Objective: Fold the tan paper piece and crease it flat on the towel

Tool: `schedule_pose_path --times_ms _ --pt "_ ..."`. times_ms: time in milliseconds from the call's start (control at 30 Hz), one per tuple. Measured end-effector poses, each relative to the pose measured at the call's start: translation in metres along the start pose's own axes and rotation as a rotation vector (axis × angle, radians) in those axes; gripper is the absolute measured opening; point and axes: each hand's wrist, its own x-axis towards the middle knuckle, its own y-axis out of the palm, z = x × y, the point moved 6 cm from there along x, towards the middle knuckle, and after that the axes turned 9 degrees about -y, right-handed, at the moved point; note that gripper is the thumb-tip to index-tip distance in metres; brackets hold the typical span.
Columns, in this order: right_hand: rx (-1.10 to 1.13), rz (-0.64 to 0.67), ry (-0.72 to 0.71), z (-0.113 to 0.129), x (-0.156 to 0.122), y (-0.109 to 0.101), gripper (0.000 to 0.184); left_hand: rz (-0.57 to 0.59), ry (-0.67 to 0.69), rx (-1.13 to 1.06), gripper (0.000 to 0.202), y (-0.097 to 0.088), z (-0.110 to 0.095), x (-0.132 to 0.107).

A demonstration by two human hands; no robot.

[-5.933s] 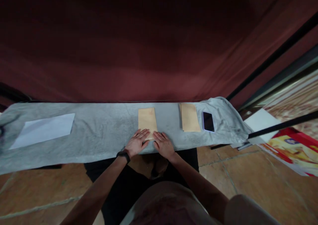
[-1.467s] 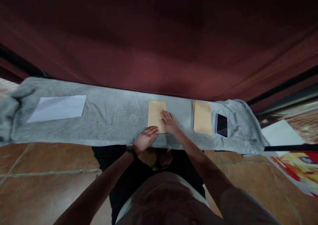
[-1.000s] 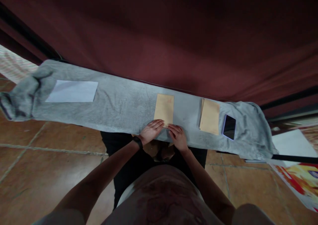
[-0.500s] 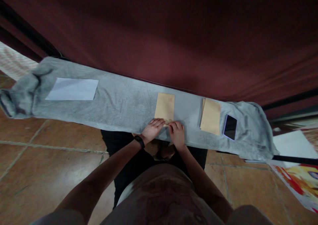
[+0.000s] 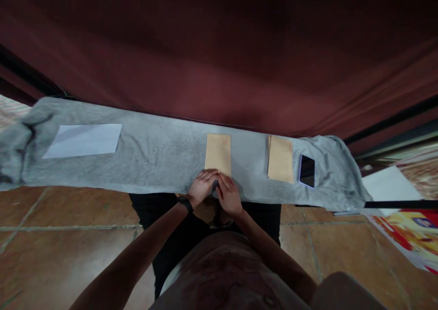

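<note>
Both hands at near edge of tan envelope (image 5: 218, 154), mid-counter.

Envelope lies flat on the grey cloth (image 5: 157, 155) covering the counter. Left hand (image 5: 201, 187) and right hand (image 5: 228, 195) rest side by side, fingers loosely spread, fingertips touching its near edge; nothing pinched. To the right: second tan envelope (image 5: 280, 158), then dark phone (image 5: 307, 170) just beside it. White sheet (image 5: 84, 140) far left.
</note>
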Motion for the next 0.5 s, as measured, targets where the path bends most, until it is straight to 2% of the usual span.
schedule_pose_path --times_ms 167,500 --pt "-0.066 0.075 -0.061 0.0 -0.008 0.001 0.049 0.033 0.002 0.067 0.044 0.002 -0.004 -0.002" --pt "-0.08 0.06 -0.032 -0.002 -0.012 0.005 0.053 0.101 0.053 0.079 0.056 -0.001 -0.011 -0.005"
